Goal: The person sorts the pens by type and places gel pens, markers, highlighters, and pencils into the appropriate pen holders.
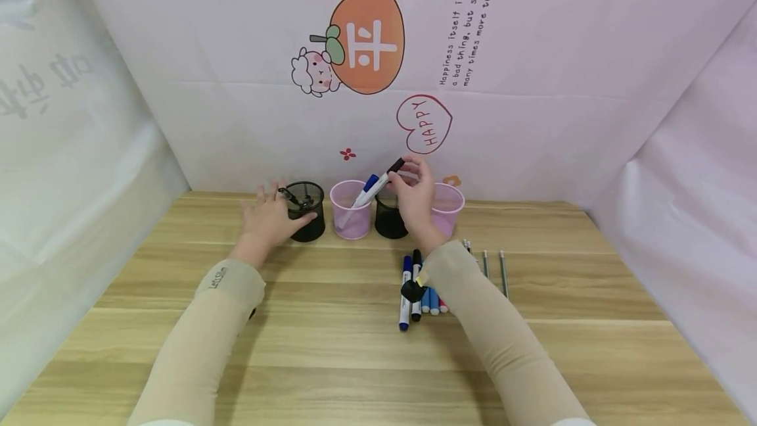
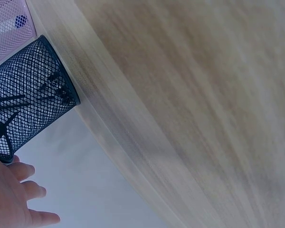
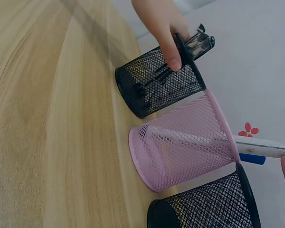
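Right hand (image 1: 416,192) is pinching a black-capped marker (image 1: 375,187), lower end inside pink cup (image 1: 362,227), 12 o'clock, near tabletop (image 1: 331,347) back edge. Left hand (image 1: 267,221)'s spread wide on black cup (image 1: 310,232), 11ish. Way more room toward 6.

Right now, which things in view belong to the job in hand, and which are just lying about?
In the job, it seems:
black-capped marker, in the right grip
left pink cup, marker's end inside
left black cup, left grip touching it

Just lying about, for now:
loose markers, possibly waiting their turn
pencils
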Demonstrator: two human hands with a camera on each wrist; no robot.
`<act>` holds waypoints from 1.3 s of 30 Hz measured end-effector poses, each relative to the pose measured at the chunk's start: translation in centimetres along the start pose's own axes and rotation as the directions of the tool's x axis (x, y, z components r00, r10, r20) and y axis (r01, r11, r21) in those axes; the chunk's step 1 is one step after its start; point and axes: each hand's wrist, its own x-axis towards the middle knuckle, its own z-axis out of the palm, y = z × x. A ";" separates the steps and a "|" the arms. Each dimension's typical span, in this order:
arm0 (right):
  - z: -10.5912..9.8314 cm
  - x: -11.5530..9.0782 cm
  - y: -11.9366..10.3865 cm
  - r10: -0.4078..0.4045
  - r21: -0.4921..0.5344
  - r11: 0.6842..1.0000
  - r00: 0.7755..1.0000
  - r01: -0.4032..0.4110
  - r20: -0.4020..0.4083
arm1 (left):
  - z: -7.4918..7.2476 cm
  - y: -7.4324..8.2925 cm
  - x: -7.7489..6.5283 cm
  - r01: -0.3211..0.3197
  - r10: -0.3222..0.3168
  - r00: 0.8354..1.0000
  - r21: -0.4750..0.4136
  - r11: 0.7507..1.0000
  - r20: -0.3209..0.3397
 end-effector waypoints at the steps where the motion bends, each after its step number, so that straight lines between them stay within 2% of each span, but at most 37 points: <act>1: 0.0 -0.1 0.1 0.002 -0.022 1.000 1.000 -0.002 0.007 | 0.0 0.0 0.0 0.000 0.000 1.000 -0.002 1.000 0.000; 6: 0.1 -0.3 0.3 0.024 -0.091 0.996 0.999 -0.021 0.028 | 0.0 0.1 0.0 -0.001 0.001 1.000 -0.007 1.000 -0.004; 12: -0.3 -0.2 0.3 0.092 -0.093 0.992 0.994 -0.086 0.060 | 0.1 0.1 0.1 -0.003 0.003 1.000 -0.001 1.000 -0.011; 22: -1.5 -0.2 -0.7 0.214 -0.136 0.971 0.967 -0.195 0.141 | 0.1 0.1 0.1 -0.001 0.001 1.000 -0.003 1.000 -0.007; 29: -2.4 -0.6 -1.2 0.210 -0.202 0.966 0.946 -0.162 0.246 | 0.1 0.0 0.1 -0.004 0.004 1.000 0.009 1.000 -0.011; 39: -4.0 -1.6 -2.2 0.225 -0.352 0.933 0.881 -0.071 0.416 | 0.1 -0.1 0.2 -0.005 0.005 1.000 0.019 1.000 -0.014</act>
